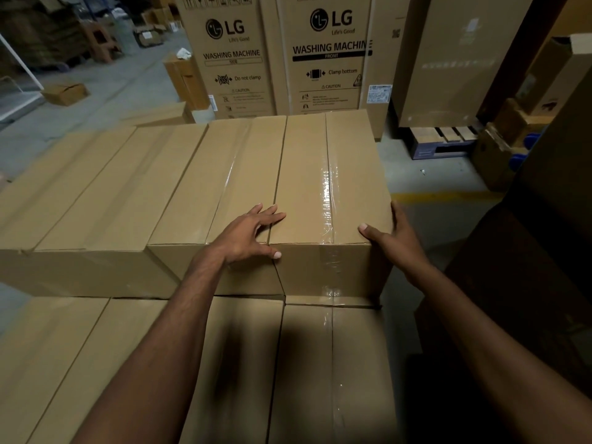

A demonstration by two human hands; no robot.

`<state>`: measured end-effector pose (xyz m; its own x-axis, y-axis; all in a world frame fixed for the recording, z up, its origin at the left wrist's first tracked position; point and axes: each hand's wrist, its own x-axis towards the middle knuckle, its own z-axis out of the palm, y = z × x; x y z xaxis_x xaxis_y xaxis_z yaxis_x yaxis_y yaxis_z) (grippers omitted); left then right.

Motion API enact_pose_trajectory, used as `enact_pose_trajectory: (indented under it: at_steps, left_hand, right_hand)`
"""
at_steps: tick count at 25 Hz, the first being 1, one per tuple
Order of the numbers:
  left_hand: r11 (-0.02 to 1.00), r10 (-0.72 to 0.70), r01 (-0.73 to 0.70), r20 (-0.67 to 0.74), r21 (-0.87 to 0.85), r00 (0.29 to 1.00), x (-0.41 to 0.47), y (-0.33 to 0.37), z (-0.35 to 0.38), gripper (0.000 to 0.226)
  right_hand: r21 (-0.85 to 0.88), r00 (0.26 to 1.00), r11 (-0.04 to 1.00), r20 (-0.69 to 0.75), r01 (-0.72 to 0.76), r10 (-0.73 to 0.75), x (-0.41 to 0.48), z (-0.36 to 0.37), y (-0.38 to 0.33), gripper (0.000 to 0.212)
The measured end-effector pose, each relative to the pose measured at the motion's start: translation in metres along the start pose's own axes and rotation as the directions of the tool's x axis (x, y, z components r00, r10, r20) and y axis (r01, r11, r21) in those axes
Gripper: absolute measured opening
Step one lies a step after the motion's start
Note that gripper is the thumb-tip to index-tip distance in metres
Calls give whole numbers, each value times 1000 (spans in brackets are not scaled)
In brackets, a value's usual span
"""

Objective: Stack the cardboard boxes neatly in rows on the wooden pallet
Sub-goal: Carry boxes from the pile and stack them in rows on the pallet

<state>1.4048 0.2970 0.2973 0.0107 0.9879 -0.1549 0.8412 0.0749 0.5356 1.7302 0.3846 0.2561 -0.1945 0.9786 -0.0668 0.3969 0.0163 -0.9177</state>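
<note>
Warehouse floor (105, 100) was grey concrete, with tall cartons (330, 59) behind the stack. On them we read "LG Life's Good" and "WASHING MACHINE", with "SIDE" on one face and "FRONT" on the other, plus "Do not clamp", "Clamp bottom" and "CAUTION".

Plain taped cardboard boxes (128, 187) lay in two tiers, the upper row set back. The rightmost upper box (320, 174) sat at the row's end, touching its neighbour.

We noted the left hand (250, 235) resting across the seam between them, fingers spread straight, thumb on the near face. The right hand (394, 245) was at the near right corner, thumb on top, fingers straight along the side, nothing clasped.
</note>
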Motion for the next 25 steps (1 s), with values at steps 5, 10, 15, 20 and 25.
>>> enact_pose_trajectory:
  at_steps: [5, 10, 15, 20, 25]
  left_hand:
    - [1000, 13, -13, -28, 9, 1000, -3, 2, 5, 92]
    - [1000, 12, -12, -28, -23, 1000, -7, 6, 1, 84]
    - [999, 11, -12, -24, -37, 1000, -8, 5, 0, 89]
    - [998, 15, -16, -27, -57, 1000, -6, -3, 1, 87]
    - [994, -27, 21, -61, -106, 998, -18, 9, 2, 78]
  right_hand:
    - [19, 999, 1000, 32, -16, 15, -3, -6, -2, 95]
    - [2, 993, 999, 110, -35, 35, -4, -17, -2, 105]
    - [-72, 990, 997, 143, -8, 18, -1, -32, -5, 96]
    - [-59, 982, 998, 187, -11, 22, -3, -33, -4, 93]
    - [-131, 999, 991, -39, -11, 5, -29, -11, -15, 68]
